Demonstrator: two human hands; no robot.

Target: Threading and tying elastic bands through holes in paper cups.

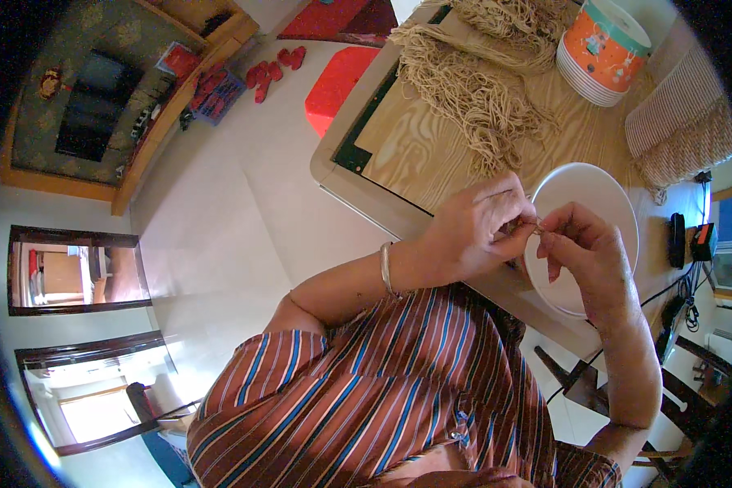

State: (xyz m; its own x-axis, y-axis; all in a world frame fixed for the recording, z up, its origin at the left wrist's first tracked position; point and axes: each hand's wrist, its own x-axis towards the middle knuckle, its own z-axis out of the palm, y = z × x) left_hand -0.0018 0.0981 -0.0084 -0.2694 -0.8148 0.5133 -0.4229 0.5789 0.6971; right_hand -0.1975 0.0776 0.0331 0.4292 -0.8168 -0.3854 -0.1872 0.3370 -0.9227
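Observation:
My left hand (481,226), with a silver bangle (387,268) at its wrist, has thumb and fingers pinched together. Its fingertips meet those of my right hand (587,248), also closed in a pinch. Whatever lies between them is small and light tan; I cannot make out what it is. Below both hands is a round white bowl (587,191) at the table's near edge, partly covered by my right hand. Just beyond my left hand lies a loose, tangled bundle of beige cord (484,102) on the wood-grain tabletop (411,138).
A stack of orange-and-white paper tubs (600,57) with a green rim stands at the far right. Next to it lies a striped woven cloth (681,122). Black cables (691,297) hang by the table's right side. A red stool (340,88) stands beyond the left edge.

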